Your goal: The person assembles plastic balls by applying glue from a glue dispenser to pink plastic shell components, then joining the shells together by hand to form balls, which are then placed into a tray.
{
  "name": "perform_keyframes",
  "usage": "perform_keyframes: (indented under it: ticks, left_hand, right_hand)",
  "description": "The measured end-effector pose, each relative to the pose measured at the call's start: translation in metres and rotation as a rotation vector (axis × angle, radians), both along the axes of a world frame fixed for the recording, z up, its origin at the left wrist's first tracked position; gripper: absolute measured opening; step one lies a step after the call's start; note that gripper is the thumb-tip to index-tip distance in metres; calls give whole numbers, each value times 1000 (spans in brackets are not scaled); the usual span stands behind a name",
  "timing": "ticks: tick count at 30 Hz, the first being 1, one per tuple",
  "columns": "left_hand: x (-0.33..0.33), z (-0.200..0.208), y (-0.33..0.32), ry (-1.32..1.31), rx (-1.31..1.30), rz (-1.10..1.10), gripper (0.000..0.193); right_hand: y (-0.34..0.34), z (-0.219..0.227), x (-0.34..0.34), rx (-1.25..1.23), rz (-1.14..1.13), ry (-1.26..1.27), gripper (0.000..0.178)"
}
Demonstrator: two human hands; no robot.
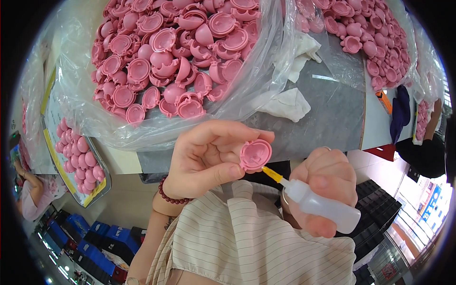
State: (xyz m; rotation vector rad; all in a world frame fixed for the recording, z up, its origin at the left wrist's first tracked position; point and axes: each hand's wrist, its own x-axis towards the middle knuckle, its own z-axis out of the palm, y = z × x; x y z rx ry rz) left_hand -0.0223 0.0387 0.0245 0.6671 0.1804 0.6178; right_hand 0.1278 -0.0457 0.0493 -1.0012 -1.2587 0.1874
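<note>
Head | right fingers (331,183) partly cover bottle (320,205) | pink shell (256,154): underside hidden

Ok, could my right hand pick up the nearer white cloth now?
Probably not easily: your right hand is wrapped around the squeeze bottle, though nothing seems to block its way to the cloth.

Pink cupped piece (256,155), hollow side showing, translucent squeeze bottle (328,208), tilted, yellow nozzle (272,174) at the piece's lower rim
</note>
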Motion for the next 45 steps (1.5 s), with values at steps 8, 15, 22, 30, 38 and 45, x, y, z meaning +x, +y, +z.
perform_keyframes:
  ticks: [8, 15, 22, 30, 38, 45]
  left_hand:
    - [0, -3, -2, 8, 44, 24, 39]
    - [3, 4, -3, 118, 10, 68, 41]
    - [2, 3, -3, 123, 60, 71, 41]
    - [3, 0, -6, 188, 188, 124, 40]
    - [0, -4, -5, 85, 228, 150, 34]
    - [1, -8, -6, 73, 253, 185, 34]
  right_hand:
    - [5, -1, -1, -62, 56, -92, 58]
    - [5, -7, -3, 62, -28, -48, 59]
    - [4, -7, 1, 39, -64, -60, 59]
    - [5, -13, 2, 19, -116, -100, 59]
    - [-1, -12, 5, 1, -142, -126, 58]
    - [-9, -9, -2, -51, 23, -75, 57]
